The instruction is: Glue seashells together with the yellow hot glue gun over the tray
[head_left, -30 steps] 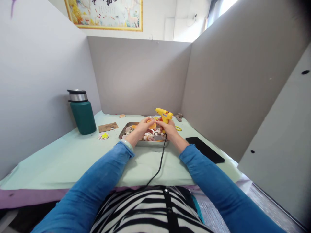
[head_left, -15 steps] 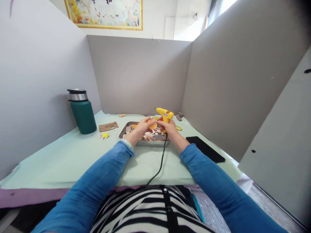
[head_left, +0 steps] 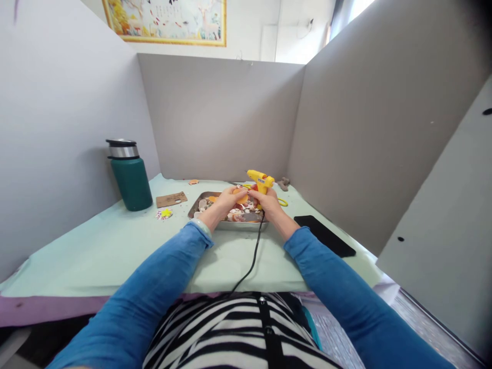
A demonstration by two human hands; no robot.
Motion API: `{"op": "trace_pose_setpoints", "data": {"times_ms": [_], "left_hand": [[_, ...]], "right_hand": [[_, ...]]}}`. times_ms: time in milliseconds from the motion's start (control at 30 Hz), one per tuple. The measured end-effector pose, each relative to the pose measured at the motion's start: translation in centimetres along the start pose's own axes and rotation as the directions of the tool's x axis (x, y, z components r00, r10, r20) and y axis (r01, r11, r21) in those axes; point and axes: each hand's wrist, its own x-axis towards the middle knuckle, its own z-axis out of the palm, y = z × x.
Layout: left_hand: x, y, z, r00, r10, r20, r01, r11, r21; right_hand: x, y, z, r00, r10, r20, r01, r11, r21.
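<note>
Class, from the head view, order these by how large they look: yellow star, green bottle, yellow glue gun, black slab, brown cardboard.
1. Green bottle
2. Black slab
3. Yellow glue gun and brown cardboard: too alike to rank; the right hand hides part of the gun
4. Yellow star

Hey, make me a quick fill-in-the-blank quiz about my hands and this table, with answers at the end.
The glue gun in the right hand is coloured ____.
The round piece in the left hand is coloured ____.
The glue gun's cord is coloured ____.
The bottle stands toward the table's ____ side.

Missing words: yellow; orange; black; left.
</note>
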Motion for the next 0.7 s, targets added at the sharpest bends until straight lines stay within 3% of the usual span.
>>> {"op": "trace_pose_setpoints", "data": {"times_ms": [333,700], "left_hand": [[-0.47,0.21,0.26,0.996,-0.048,0.074,0.044,0.998,0.049],[-0.12,-0.24,0.03,0.998,0.024,0.062,-0.029,0.996,0.080]], "right_hand": [[0.20,0.26,-0.03,1.000,-0.009,0.001,0.009,0.999,-0.040],[0.14,0.18,-0.07,1.000,0.000,0.029,0.002,0.999,-0.044]]}}
